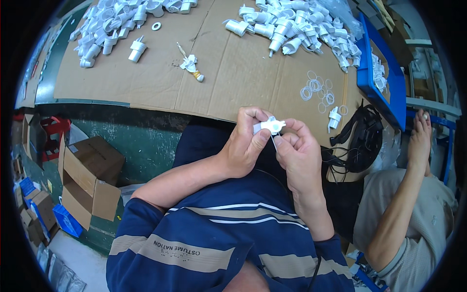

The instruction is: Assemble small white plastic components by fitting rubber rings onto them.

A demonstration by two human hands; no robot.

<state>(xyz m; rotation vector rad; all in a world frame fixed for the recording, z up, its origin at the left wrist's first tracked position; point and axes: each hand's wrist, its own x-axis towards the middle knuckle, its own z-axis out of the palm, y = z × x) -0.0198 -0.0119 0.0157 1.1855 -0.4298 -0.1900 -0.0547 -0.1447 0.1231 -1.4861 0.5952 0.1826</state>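
Observation:
Just beyond the table's near edge, over my lap, my left hand [243, 148] is closed on a small white plastic fitting [273, 126], gripping it between thumb and fingers. My right hand [299, 151] meets it from the other side, its thumb and fingers pinched together. A thin white ring [273, 141] seems to run from the fitting down to the right thumb; only a short stretch shows. Loose thin clear rings [315, 86] lie on the cardboard ahead to the right. Nearer, a single white fitting [334, 118] stands by the black strapped device [362, 141].
White plastic parts are heaped at the far left [114, 22] and far right [292, 24] of the cardboard-covered table [233, 63]. Between them lies a white-and-tan tool [190, 63]. A blue bin [384, 73] stands at right, beside a co-worker's arm [404, 194]. Open cartons [90, 170] sit on the left floor.

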